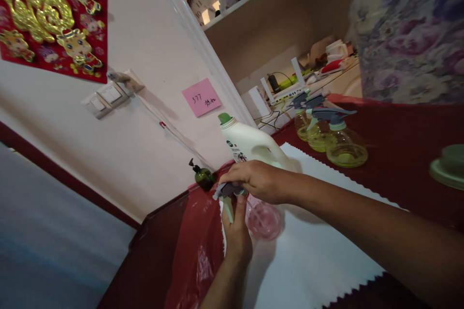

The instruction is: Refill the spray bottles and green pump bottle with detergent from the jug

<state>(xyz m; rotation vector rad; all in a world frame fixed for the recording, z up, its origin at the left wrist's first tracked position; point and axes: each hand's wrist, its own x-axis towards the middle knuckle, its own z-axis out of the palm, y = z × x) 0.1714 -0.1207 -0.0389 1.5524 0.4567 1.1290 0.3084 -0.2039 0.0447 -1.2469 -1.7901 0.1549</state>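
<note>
A pink see-through spray bottle (pixel 264 220) lies tilted on a white cloth (pixel 311 260). My right hand (pixel 259 181) is closed over its grey spray head (pixel 226 190) from above. My left hand (pixel 237 236) comes up from below and grips the bottle's neck and trigger, fingers wrapped round. Right behind the hands stands a white detergent jug (pixel 250 142) with a green cap.
A small dark green pump bottle (pixel 203 177) stands at the table's far corner by the wall. Three yellowish spray bottles (pixel 328 137) stand further right on the red tablecloth (pixel 398 154). A green lid (pixel 449 166) is at the right edge. Shelves with a clock (pixel 210 0) are behind.
</note>
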